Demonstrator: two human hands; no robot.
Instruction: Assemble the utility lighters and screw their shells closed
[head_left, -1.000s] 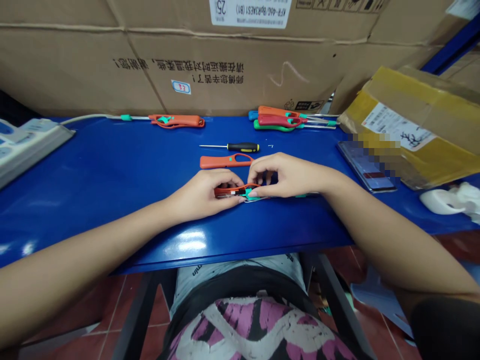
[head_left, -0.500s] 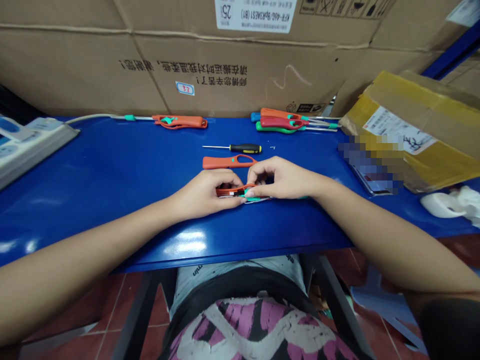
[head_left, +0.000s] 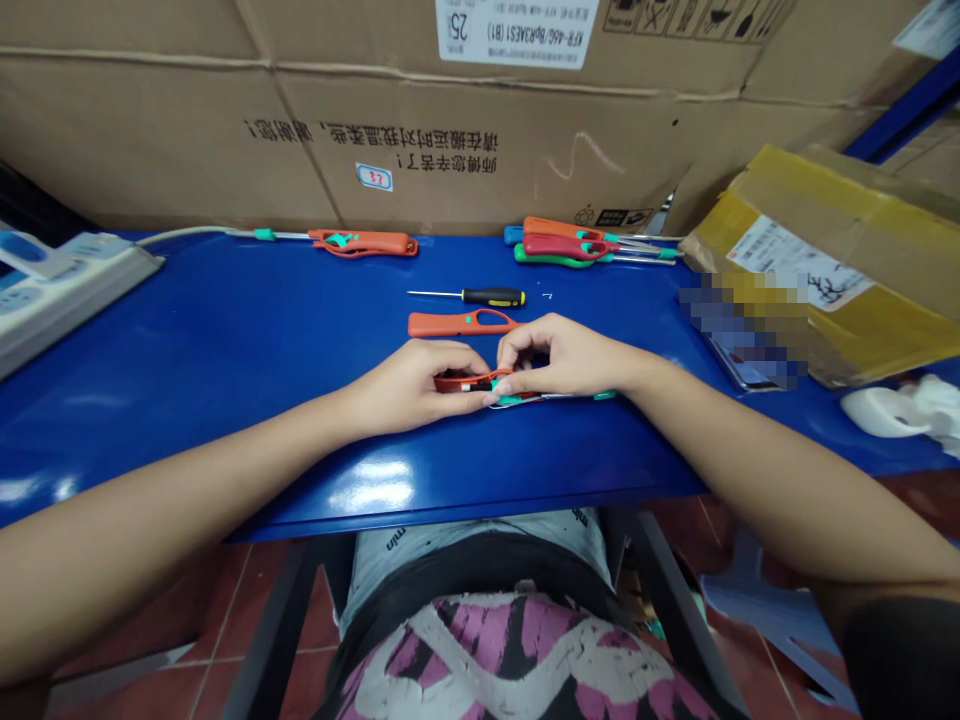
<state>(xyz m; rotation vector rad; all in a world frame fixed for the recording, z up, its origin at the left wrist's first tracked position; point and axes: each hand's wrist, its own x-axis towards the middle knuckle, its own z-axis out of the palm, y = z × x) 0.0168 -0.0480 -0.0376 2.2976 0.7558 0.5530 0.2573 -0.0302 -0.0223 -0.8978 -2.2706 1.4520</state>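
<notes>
Near the front of the blue table, my left hand [head_left: 424, 388] and my right hand [head_left: 559, 358] are both closed on an opened orange gas lighter [head_left: 459, 382]. My left fingers grip its handle end. My right thumb and fingertips pinch at the green trigger part [head_left: 510, 400] in its middle. Black and white inner parts and a thin wire show between the hands; my fingers hide the rest. Just beyond lies the loose orange half shell [head_left: 442, 323] of the handle, its right end behind my right hand. A black and yellow screwdriver [head_left: 491, 297] lies behind that shell.
Along the back lie one orange lighter [head_left: 367, 243] and a pile of colored lighters [head_left: 562, 243]. A power strip [head_left: 67, 285] stands left. At right are a phone [head_left: 742, 350], a yellow-taped carton [head_left: 832, 270] and a white object [head_left: 885, 410]. A big cardboard box [head_left: 187, 150] backs the table [head_left: 262, 330].
Both hands keep their grip on the opened lighter, with only slight finger shifts. The whole view has moved a little; the other things lie as before.
</notes>
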